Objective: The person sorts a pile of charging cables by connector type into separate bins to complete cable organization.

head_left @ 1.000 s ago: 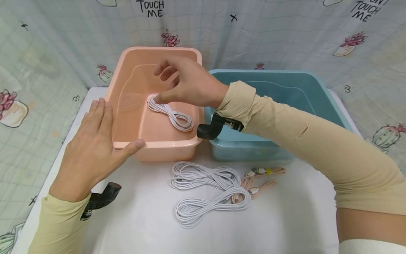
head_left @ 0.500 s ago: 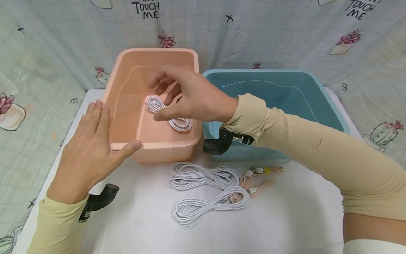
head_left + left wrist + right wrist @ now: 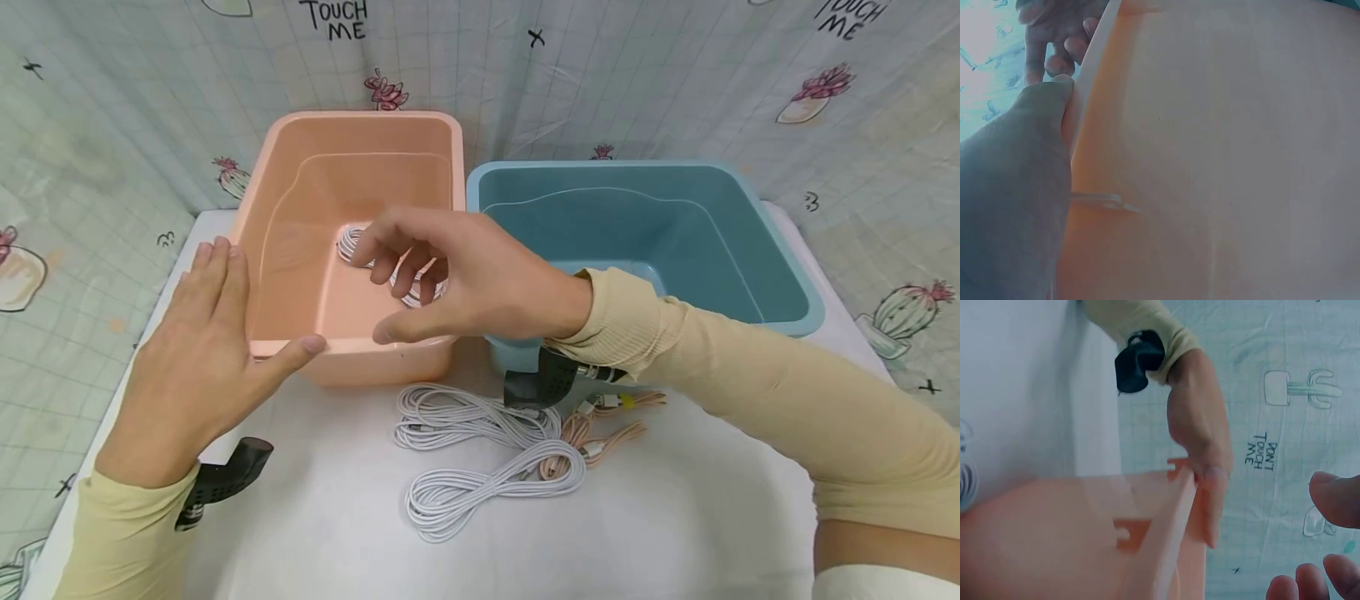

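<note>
My left hand (image 3: 187, 358) rests at the near left corner of a peach plastic tub (image 3: 360, 129), fingers straight along the outside and thumb over the front rim. In the right wrist view that left hand (image 3: 1200, 425) lies against the tub's corner. My right hand (image 3: 487, 279) hovers over the tub's near right part, fingers loosely bent and nothing between them. Under it, a coiled white cable (image 3: 348, 242) lies on the tub floor, partly hidden by the fingers. Two more white cable bundles, one behind (image 3: 468, 417) and one nearer (image 3: 487, 483), lie on the table.
A teal tub (image 3: 637, 196) stands right of the peach one, partly covered by my right forearm. Peach-coloured cables (image 3: 577, 433) with white plugs lie beside the white bundles on the white tabletop (image 3: 337, 533). A patterned curtain (image 3: 510, 83) hangs behind.
My right hand has drawn back from over the coiled cable in the peach tub, moving nearer to me and slightly right. The left hand stays at the tub's corner.
</note>
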`<state>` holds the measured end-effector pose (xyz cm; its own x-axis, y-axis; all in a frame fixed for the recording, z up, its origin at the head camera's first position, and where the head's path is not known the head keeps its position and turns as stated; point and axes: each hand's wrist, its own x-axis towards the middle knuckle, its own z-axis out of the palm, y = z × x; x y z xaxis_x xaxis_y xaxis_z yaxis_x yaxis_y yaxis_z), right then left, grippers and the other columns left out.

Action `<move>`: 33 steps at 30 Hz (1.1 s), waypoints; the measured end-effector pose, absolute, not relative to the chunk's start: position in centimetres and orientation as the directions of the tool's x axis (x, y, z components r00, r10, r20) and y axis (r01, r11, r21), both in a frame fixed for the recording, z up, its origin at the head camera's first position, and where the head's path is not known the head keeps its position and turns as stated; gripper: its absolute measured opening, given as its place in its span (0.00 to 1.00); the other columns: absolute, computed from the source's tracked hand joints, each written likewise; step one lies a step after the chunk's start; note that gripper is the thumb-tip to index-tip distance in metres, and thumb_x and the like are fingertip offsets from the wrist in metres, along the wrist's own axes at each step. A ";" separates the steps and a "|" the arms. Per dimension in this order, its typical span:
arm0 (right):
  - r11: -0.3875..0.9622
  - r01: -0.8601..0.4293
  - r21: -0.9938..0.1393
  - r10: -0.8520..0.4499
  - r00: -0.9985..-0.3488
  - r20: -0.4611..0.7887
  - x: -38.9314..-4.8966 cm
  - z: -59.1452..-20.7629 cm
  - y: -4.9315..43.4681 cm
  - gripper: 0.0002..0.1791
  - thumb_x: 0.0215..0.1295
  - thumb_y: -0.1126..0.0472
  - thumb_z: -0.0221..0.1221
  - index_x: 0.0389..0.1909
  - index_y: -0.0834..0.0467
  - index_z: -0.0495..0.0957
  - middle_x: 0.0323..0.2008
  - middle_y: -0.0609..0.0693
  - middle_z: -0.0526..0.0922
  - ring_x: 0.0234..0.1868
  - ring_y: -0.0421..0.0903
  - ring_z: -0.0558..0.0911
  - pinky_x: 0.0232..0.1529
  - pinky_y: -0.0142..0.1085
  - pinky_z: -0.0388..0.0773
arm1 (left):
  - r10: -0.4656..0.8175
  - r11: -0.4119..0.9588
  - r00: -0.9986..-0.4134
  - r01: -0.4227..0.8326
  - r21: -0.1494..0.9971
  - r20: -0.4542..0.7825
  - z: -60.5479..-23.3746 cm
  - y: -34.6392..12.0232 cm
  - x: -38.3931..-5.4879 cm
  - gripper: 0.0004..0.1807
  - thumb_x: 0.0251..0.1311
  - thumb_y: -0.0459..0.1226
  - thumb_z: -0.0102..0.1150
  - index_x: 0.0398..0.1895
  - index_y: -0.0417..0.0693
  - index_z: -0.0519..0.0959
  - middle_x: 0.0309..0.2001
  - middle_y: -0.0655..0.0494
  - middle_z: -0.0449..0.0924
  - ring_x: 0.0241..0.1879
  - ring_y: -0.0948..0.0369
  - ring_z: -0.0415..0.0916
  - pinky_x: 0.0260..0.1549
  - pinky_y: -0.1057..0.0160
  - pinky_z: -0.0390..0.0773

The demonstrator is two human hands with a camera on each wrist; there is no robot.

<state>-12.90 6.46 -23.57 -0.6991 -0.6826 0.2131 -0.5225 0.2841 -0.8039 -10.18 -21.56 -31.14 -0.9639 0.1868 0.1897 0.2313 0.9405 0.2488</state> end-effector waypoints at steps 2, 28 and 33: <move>0.255 -0.527 -0.811 -0.687 -0.689 0.232 -12.5 -23.8 6.7 0.25 0.48 0.62 0.73 0.49 0.55 0.76 0.39 0.47 0.78 0.36 0.38 0.80 0.38 0.34 0.82 | 0.185 0.941 -0.965 0.228 0.250 0.186 -31.1 -21.5 -10.2 0.61 0.57 0.67 0.53 0.78 0.40 0.36 0.80 0.44 0.32 0.79 0.40 0.36 0.68 0.30 0.51; 0.161 -0.808 -0.567 -0.817 -0.432 0.383 -8.6 -29.1 9.1 0.21 0.55 0.56 0.70 0.47 0.57 0.76 0.38 0.44 0.79 0.37 0.35 0.74 0.40 0.21 0.74 | 0.176 0.942 -0.961 0.227 0.249 0.212 -31.2 -21.5 -10.3 0.60 0.57 0.67 0.53 0.78 0.39 0.39 0.80 0.45 0.35 0.79 0.42 0.38 0.71 0.32 0.50; 0.143 -0.813 -0.564 -0.853 -0.390 0.347 -8.3 -30.6 9.3 0.21 0.57 0.57 0.69 0.50 0.56 0.75 0.45 0.45 0.81 0.41 0.36 0.78 0.46 0.19 0.75 | 0.174 0.941 -0.962 0.226 0.251 0.213 -31.2 -21.6 -10.3 0.60 0.56 0.67 0.54 0.78 0.40 0.40 0.80 0.45 0.35 0.79 0.43 0.38 0.71 0.32 0.50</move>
<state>-8.33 9.30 -30.58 -0.3901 -0.8530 0.3467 -0.8134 0.1428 -0.5639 -10.27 -21.61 -31.16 -0.9615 0.1739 0.2126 0.2258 0.9411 0.2515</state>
